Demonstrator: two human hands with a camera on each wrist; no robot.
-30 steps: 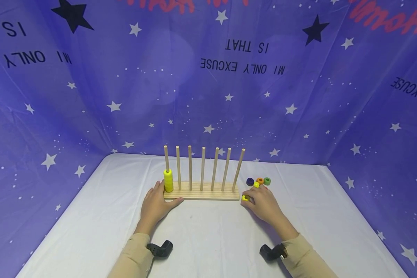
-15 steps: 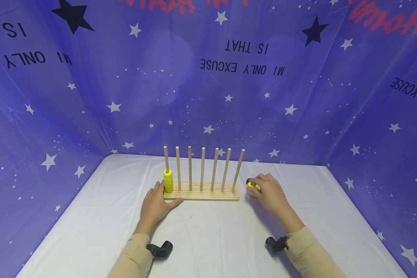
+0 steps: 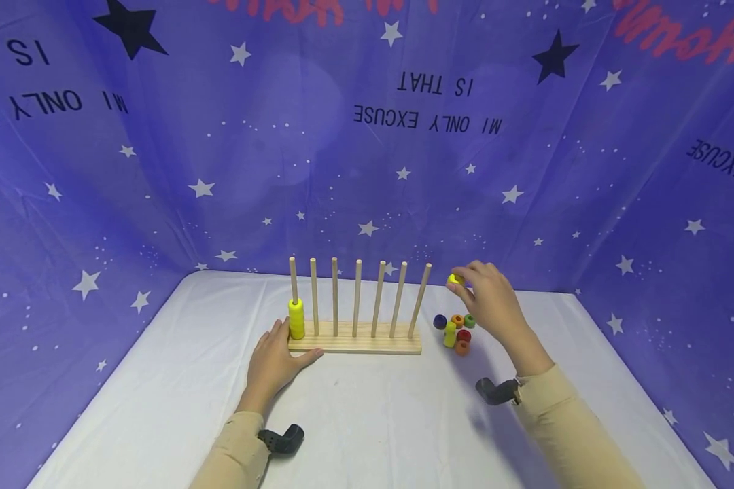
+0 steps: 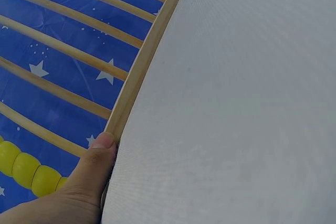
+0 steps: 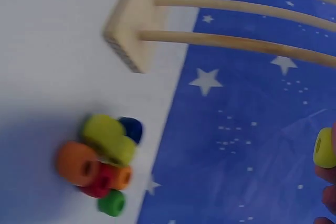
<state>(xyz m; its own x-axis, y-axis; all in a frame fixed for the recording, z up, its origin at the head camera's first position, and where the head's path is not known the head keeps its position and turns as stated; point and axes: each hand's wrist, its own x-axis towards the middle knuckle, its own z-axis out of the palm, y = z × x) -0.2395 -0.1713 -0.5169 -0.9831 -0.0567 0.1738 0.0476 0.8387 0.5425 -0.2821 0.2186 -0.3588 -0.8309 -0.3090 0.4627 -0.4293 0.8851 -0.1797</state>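
A wooden peg stand [image 3: 355, 345] has a row of several upright pegs. Yellow beads [image 3: 296, 319] are stacked on its leftmost peg. My left hand [image 3: 273, 365] holds the left end of the base, thumb along the front edge and fingers at the end; in the left wrist view the thumb [image 4: 94, 163] presses the base and the other fingers are hidden. My right hand [image 3: 489, 299] is raised to the right of the pegs, near peg-top height in the head view. It pinches a yellow bead [image 3: 455, 279] between thumb and fingers, its hole visible in the right wrist view.
Right of the stand lies a cluster of loose beads: dark blue [image 3: 440, 322], green [image 3: 469, 320], red [image 3: 463, 336], orange [image 3: 462, 348] and yellow [image 3: 450, 334]. A white cloth [image 3: 355, 421] covers the table. A purple starry curtain [image 3: 367, 170] surrounds it.
My right hand has moved from low beside the stand to the bead cluster, then up and right with a yellow bead, uncovering the cluster. My left hand and the stand have stayed put.
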